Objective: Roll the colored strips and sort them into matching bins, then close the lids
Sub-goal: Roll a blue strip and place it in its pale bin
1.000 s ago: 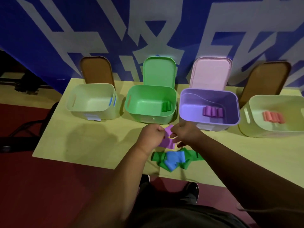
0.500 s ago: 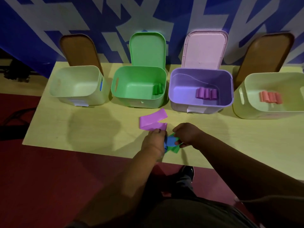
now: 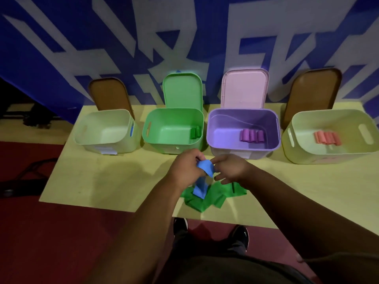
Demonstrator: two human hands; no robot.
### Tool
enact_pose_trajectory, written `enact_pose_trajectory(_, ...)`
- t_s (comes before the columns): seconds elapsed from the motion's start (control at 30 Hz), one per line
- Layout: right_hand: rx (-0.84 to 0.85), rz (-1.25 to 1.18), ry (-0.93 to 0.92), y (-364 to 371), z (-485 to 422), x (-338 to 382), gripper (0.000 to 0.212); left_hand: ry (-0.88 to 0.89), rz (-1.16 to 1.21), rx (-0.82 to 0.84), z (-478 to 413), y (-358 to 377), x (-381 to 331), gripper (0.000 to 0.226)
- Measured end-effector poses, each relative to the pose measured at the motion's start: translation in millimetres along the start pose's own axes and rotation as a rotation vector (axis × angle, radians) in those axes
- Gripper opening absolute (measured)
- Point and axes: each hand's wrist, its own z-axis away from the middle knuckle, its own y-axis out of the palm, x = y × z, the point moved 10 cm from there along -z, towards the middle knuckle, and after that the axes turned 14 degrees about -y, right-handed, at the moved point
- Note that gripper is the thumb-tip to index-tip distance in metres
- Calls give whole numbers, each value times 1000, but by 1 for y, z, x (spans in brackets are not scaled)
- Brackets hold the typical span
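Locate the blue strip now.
Head view, centre: blue strip is held between left hand and right hand, in front of the green bin and purple bin, above the green strips.

I've got a yellow table [image 3: 102, 181] with four open bins in a row along its far side: left cream bin [image 3: 127, 146], green bin [image 3: 164, 145], purple bin [image 3: 225, 151], right cream bin [image 3: 307, 156]. A loose heap of green strips [image 3: 207, 199] lies near the front edge.
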Motion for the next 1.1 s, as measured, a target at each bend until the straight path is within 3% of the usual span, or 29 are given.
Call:
enact_pose_trajectory(0.2, -199, -163, -209, -52, 29, 90, 19, 49, 124, -85, 21, -64, -69, 23)
enact_pose_trajectory(0.27, -248, -228, -274, -69, 42, 120, 18, 91, 168, -106, 35, -84, -95, 28)
enact_pose_trajectory(0.37, -347, -201, -403, -96, 67, 165, 18, 138, 166, -142, 58, -108, -133, 39)
enact_pose_trajectory(0.53, -395, -102, -552, -115, 105, 214, 21, 192, 226, -162, 79, -130, -175, 29)
enact_pose_trajectory(0.63, -386, -151, -574, -120, 115, 222, 20, 177, 277, -147, 84, -132, -190, 33)
enact_pose_trajectory(0.73, -348, -373, -543, -122, 117, 216, 24, 174, 468, -10, 86, -122, -199, 51)
enact_pose_trajectory(0.83, -323, -400, -518, -125, 118, 205, 36, 131, 650, 89, 86, -115, -201, 65)
enact_pose_trajectory(1.0, -359, -267, -600, -130, 130, 203, 31, 91, 757, 107, 94, -121, -210, 59)
enact_pose_trajectory(1.1, -357, -387, -643, -135, 135, 206, 29, 109, 731, 116, 102, -126, -223, 47)
